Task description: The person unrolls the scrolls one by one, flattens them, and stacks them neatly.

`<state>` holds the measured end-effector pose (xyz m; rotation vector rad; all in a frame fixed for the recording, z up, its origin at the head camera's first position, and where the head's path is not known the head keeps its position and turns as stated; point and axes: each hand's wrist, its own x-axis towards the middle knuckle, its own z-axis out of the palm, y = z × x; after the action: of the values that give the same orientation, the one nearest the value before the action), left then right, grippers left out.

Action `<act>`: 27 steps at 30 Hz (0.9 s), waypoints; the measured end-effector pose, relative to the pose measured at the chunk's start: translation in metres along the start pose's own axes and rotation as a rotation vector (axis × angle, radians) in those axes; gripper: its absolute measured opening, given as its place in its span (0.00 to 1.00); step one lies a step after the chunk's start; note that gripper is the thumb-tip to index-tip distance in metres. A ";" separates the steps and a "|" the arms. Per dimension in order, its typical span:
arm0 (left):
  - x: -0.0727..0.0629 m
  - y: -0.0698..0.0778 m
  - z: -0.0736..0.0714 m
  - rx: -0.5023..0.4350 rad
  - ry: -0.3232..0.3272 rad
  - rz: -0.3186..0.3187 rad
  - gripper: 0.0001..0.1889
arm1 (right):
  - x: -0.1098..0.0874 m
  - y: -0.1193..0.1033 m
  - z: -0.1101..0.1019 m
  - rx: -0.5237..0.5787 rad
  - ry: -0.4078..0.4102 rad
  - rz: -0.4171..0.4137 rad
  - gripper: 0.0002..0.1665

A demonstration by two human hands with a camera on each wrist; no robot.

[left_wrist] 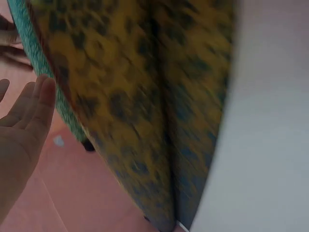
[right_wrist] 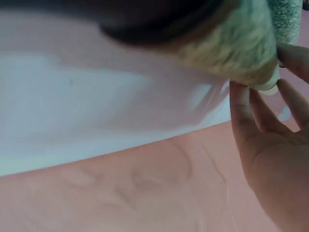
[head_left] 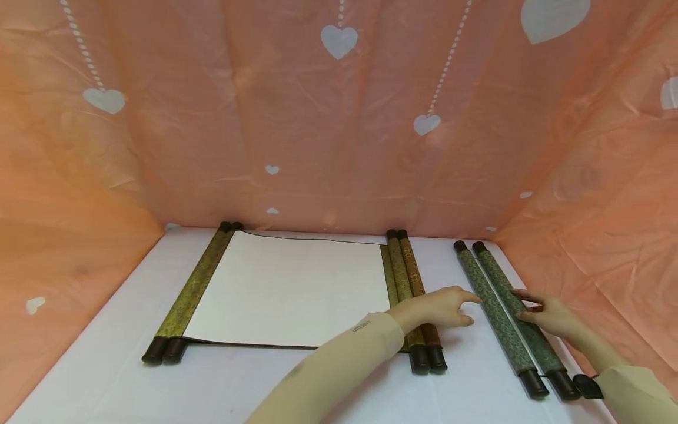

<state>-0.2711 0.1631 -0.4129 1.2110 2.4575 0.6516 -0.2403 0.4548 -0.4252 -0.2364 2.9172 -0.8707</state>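
A green patterned scroll (head_left: pixel 495 306), nearly rolled up, lies at the right, its two rollers side by side with a narrow white strip between them. My right hand (head_left: pixel 551 317) holds the outer edge of the right roller (head_left: pixel 537 338) with thumb and fingertips, seen close in the right wrist view. Fingers extended, my left hand (head_left: pixel 445 306) is just left of the left roller (head_left: pixel 487 294); contact cannot be told. Under the left forearm lies a spread gold-patterned scroll (head_left: pixel 286 282) with a blank white sheet; its paired rollers fill the left wrist view, blurred.
A white-covered table (head_left: pixel 95 371) bears both scrolls. Peach cloth (head_left: pixel 318 147) with white hearts hangs behind and at both sides. The right cloth (head_left: pixel 609 265) comes close to the green scroll. Black knobs (head_left: pixel 429 359) cap the rollers.
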 end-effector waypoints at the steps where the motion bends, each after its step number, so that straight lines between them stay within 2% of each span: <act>1: 0.004 0.002 0.002 0.014 -0.011 -0.008 0.28 | 0.000 0.000 -0.001 0.009 -0.014 0.001 0.38; 8: 0.021 0.013 0.020 0.087 -0.053 -0.071 0.31 | -0.003 0.000 -0.005 0.121 -0.101 0.017 0.40; 12: 0.029 0.015 0.028 0.127 -0.050 -0.063 0.33 | -0.005 0.004 -0.005 0.191 -0.143 0.006 0.41; 19: 0.030 0.016 0.034 0.092 -0.083 -0.104 0.37 | -0.004 0.002 -0.004 0.330 -0.253 0.073 0.46; 24: 0.030 0.016 0.037 0.077 -0.081 -0.151 0.38 | -0.005 -0.006 -0.003 0.348 -0.256 0.099 0.48; 27: 0.029 0.013 0.038 0.050 -0.071 -0.154 0.37 | -0.006 -0.010 0.000 0.367 -0.250 0.096 0.48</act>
<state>-0.2614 0.2029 -0.4400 1.0314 2.4899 0.4997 -0.2335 0.4474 -0.4194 -0.1602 2.4650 -1.2356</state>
